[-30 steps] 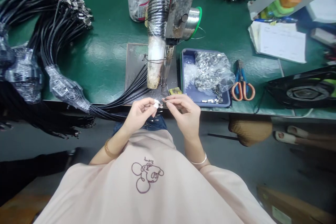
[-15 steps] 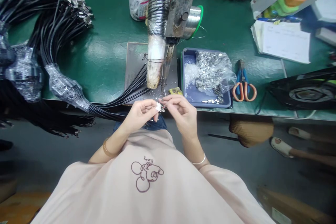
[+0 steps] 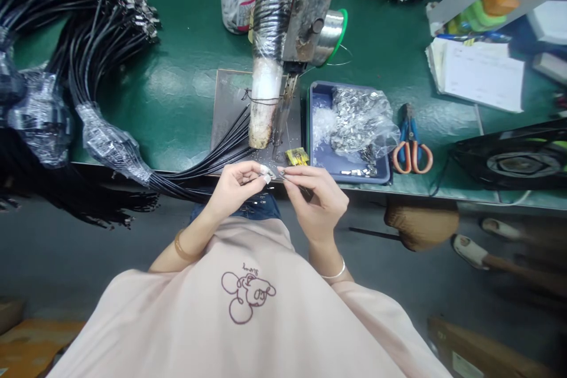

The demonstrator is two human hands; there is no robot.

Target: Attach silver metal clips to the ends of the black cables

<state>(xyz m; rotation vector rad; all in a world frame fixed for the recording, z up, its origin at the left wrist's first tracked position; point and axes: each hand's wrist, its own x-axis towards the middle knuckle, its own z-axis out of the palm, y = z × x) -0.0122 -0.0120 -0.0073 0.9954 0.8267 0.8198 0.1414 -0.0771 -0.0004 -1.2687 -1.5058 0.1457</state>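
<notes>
My left hand (image 3: 237, 189) is closed in a pinch at the table's front edge. White coverings show on its thumb and fingertip, and what it grips is too small to make out. Facing it, my right hand (image 3: 319, 196) pinches a small grey metal piece (image 3: 278, 173) between thumb and fingers. The fingertips of both hands nearly meet around it. Behind my left hand, a bundle of black cables (image 3: 199, 171) lies across the edge, its far ends on a dark board (image 3: 228, 94). Above the hands hangs a soldering fixture (image 3: 287, 88) beside a taped hose (image 3: 267, 94).
Right of the board stands a blue tray (image 3: 349, 174) with bagged metal parts (image 3: 358, 118). Beyond it lie orange-handled cutters (image 3: 411, 150) and a black fan-like device (image 3: 509, 156). A solder spool (image 3: 328, 38), a plastic cup (image 3: 237, 6) and wrapped cable bundles (image 3: 110, 142) are also around.
My right hand has turned and shifted slightly right, its fingers now stretched straighter toward the left fingertips. My left hand stays in nearly the same place, still pinching.
</notes>
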